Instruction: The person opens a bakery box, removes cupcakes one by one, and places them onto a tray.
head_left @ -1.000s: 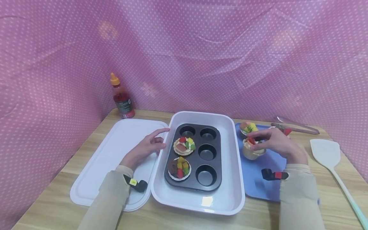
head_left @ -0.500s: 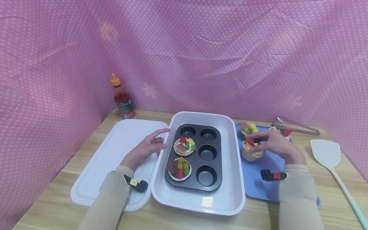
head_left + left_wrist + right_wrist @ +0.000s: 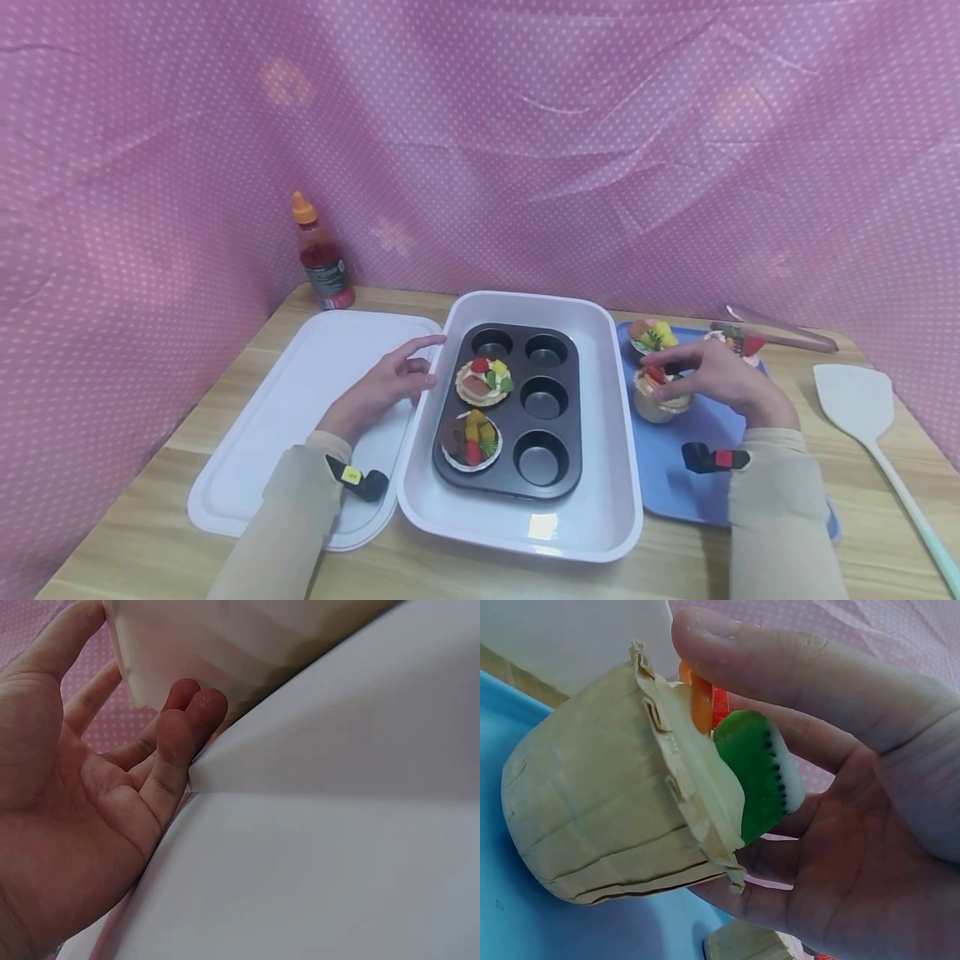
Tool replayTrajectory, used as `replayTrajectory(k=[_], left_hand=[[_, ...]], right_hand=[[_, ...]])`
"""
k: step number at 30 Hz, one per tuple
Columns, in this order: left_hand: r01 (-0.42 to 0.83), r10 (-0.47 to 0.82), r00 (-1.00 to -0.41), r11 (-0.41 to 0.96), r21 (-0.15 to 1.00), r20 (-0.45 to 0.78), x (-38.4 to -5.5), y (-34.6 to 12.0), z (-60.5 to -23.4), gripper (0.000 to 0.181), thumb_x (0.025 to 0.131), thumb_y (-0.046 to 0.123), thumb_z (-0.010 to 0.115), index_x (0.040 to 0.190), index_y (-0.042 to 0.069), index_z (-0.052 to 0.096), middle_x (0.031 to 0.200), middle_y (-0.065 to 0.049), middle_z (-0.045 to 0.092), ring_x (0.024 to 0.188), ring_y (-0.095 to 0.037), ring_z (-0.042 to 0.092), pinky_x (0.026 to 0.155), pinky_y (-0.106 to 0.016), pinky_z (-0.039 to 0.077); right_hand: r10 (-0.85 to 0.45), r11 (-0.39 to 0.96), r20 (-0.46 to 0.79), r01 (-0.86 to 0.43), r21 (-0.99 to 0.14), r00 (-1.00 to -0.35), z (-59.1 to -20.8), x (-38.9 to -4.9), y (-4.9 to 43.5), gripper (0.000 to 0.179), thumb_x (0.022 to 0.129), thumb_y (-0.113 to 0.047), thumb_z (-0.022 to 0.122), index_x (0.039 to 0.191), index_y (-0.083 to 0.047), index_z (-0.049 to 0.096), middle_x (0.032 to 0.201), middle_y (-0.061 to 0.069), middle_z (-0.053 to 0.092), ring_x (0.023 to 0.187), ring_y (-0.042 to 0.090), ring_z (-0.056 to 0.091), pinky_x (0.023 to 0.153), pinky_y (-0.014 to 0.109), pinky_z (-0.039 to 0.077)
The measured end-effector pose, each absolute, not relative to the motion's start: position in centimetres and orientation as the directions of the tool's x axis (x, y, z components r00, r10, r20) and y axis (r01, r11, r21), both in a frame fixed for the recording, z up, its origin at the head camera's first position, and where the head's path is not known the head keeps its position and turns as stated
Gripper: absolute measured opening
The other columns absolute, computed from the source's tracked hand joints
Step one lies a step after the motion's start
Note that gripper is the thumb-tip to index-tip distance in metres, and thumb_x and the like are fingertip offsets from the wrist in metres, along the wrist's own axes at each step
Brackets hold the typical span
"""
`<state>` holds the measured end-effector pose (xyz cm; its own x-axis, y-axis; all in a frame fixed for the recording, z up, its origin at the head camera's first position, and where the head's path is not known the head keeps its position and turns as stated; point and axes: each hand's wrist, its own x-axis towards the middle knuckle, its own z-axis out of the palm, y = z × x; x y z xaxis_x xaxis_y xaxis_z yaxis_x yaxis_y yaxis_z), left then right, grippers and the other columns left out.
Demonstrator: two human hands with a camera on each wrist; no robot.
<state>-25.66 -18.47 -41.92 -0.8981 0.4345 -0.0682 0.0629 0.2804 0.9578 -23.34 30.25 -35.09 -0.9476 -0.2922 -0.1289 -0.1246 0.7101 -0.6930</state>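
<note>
In the right wrist view, my right hand (image 3: pixel 847 817) has its thumb and fingers about the top of a fruit tart (image 3: pixel 600 787) in a pale pleated case, pinching it near its kiwi and orange pieces. The head view shows this tart (image 3: pixel 657 406) at the blue tray (image 3: pixel 675 483). My left hand (image 3: pixel 382 387) rests at the left rim of a white rectangular container (image 3: pixel 600 525), fingers loosely bent against its outer wall. Inside that container lies a dark muffin tin (image 3: pixel 517 417). Two fruit tarts, one upper (image 3: pixel 482 383) and one lower (image 3: pixel 471 442), fill cups of its left column.
More tarts stand at the tray's back, one left (image 3: pixel 651 336) and one right (image 3: pixel 738 342). Metal tongs (image 3: pixel 780 333) lie behind them. A white spatula (image 3: pixel 855 400) lies far right. Left are a white lid (image 3: pixel 255 467) and a sauce bottle (image 3: pixel 324 267).
My right hand has come down slightly with the tart, which has shifted only a little. The left hand stays at the container's rim.
</note>
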Motion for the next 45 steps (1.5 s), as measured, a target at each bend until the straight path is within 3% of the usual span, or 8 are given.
replayTrajectory(k=[21, 25, 32, 36, 38, 41, 45], left_hand=[[0.031, 0.413, -0.906, 0.288, 0.957, -0.095, -25.6, -18.4, -41.7, 0.067, 0.094, 0.029, 0.070, 0.153, 0.033, 0.039, 0.115, -0.012, 0.062, 0.087, -0.024, 0.060, 0.090, -0.038, 0.044], [0.030, 0.413, -0.906, 0.279, 0.960, -0.091, -25.5, -18.3, -41.7, 0.066, 0.094, 0.028, 0.070, 0.153, 0.033, 0.040, 0.113, -0.011, 0.061, 0.088, -0.023, 0.060, 0.087, -0.036, 0.046], [0.039, 0.423, -0.903, 0.251, 0.967, -0.074, -25.3, -18.3, -41.6, 0.066, 0.094, 0.024, 0.069, 0.153, 0.030, 0.040, 0.112, -0.010, 0.061, 0.085, -0.021, 0.060, 0.080, -0.032, 0.049], [0.043, 0.423, -0.903, 0.258, 0.965, -0.073, -25.2, -18.4, -41.6, 0.066, 0.094, 0.024, 0.068, 0.154, 0.030, 0.039, 0.113, -0.011, 0.061, 0.086, -0.021, 0.061, 0.081, -0.033, 0.048], [0.042, 0.421, -0.904, 0.263, 0.964, -0.075, -25.2, -18.4, -41.5, 0.066, 0.094, 0.024, 0.068, 0.153, 0.030, 0.039, 0.113, -0.011, 0.061, 0.086, -0.022, 0.060, 0.081, -0.033, 0.048], [0.039, 0.417, -0.905, 0.265, 0.964, -0.078, -25.2, -18.4, -41.5, 0.065, 0.095, 0.025, 0.068, 0.153, 0.031, 0.040, 0.113, -0.011, 0.061, 0.084, -0.022, 0.060, 0.083, -0.034, 0.048], [0.034, 0.415, -0.906, 0.261, 0.965, -0.080, -25.2, -18.3, -41.5, 0.065, 0.095, 0.025, 0.068, 0.153, 0.032, 0.040, 0.112, -0.011, 0.061, 0.084, -0.022, 0.060, 0.086, -0.036, 0.047]], right_hand=[[-0.317, 0.714, -0.136, -0.142, -0.685, -0.939, -35.2, -23.4, 30.5, 0.061, 0.077, -0.033, 0.087, 0.131, -0.010, 0.068, 0.135, 0.018, 0.064, 0.132, 0.040, 0.048, 0.101, 0.064, 0.039], [-0.320, 0.706, -0.133, -0.143, -0.693, -0.938, -35.2, -23.3, 30.6, 0.060, 0.079, -0.032, 0.085, 0.133, -0.010, 0.067, 0.136, 0.017, 0.064, 0.132, 0.039, 0.050, 0.101, 0.064, 0.041], [-0.327, 0.694, -0.099, -0.167, -0.701, -0.940, -35.0, -23.2, 30.8, 0.057, 0.081, -0.032, 0.084, 0.132, -0.010, 0.067, 0.129, 0.010, 0.070, 0.123, 0.029, 0.060, 0.098, 0.045, 0.049], [-0.337, 0.685, -0.085, -0.182, -0.706, -0.938, -34.7, -23.0, 30.8, 0.057, 0.082, -0.032, 0.083, 0.131, -0.008, 0.067, 0.128, 0.012, 0.070, 0.121, 0.030, 0.063, 0.090, 0.029, 0.050], [-0.336, 0.683, -0.081, -0.184, -0.707, -0.938, -34.4, -23.0, 30.8, 0.057, 0.084, -0.032, 0.082, 0.132, -0.006, 0.066, 0.128, 0.015, 0.069, 0.121, 0.032, 0.063, 0.089, 0.027, 0.051], [-0.320, 0.684, -0.072, -0.178, -0.708, -0.945, -34.0, -22.8, 30.7, 0.057, 0.085, -0.032, 0.081, 0.132, -0.006, 0.066, 0.129, 0.017, 0.068, 0.123, 0.035, 0.062, 0.095, 0.038, 0.053], [-0.286, 0.687, -0.054, -0.166, -0.707, -0.957, -33.3, -22.6, 30.4, 0.058, 0.083, -0.033, 0.083, 0.133, -0.008, 0.066, 0.131, 0.014, 0.068, 0.126, 0.037, 0.059, 0.103, 0.059, 0.046]])
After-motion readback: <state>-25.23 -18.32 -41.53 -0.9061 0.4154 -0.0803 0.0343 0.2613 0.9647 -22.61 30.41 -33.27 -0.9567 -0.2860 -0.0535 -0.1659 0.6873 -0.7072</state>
